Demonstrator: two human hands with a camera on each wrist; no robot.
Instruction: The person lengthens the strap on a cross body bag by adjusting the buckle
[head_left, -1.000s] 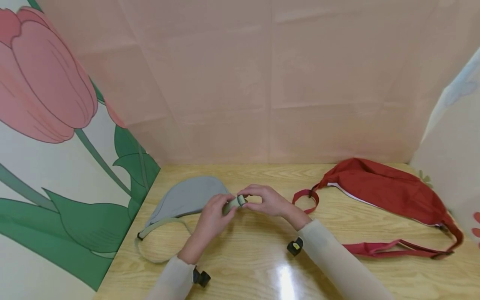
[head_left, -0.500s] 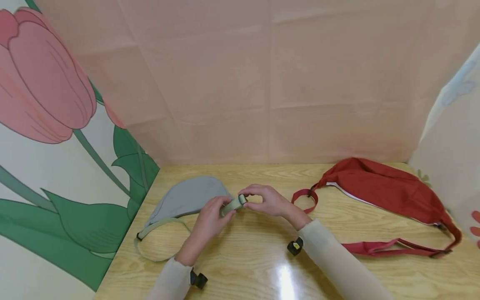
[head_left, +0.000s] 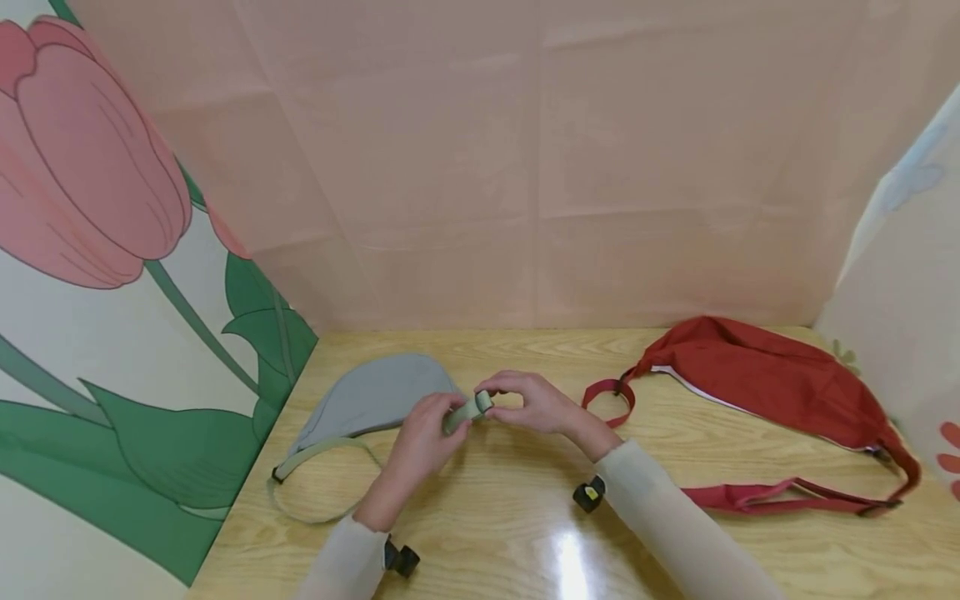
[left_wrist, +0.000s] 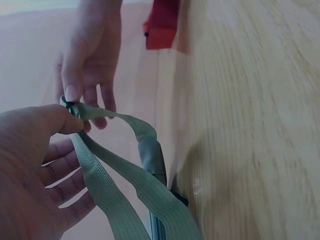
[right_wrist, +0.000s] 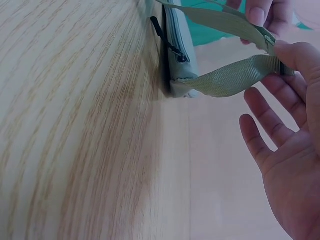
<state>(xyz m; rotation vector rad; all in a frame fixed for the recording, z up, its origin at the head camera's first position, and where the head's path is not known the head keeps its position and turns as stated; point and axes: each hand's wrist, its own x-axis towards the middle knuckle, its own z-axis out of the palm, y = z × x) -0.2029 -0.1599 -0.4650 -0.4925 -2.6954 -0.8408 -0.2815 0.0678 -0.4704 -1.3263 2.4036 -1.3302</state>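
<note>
Between left fingers point(left_wrist: 60, 168) and right fingers point(right_wrist: 271, 118), a flat, ribbed green strap point(right_wrist: 232, 77).

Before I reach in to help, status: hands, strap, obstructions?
Left hand, right hand pinching green strap. Held part off table, joined to grey bag. Red bag off right, clear of both hands.

The first bag point(head_left: 378, 390) lies on the worktop point(head_left: 502, 533), its strap point(right_wrist: 227, 79) partly before it. By its right end, the left hand point(head_left: 424, 437) and right hand point(head_left: 536, 403) hold that strap. Well to its right lies the second bag point(head_left: 772, 392); behind it stands the wall point(head_left: 420, 183).
</note>
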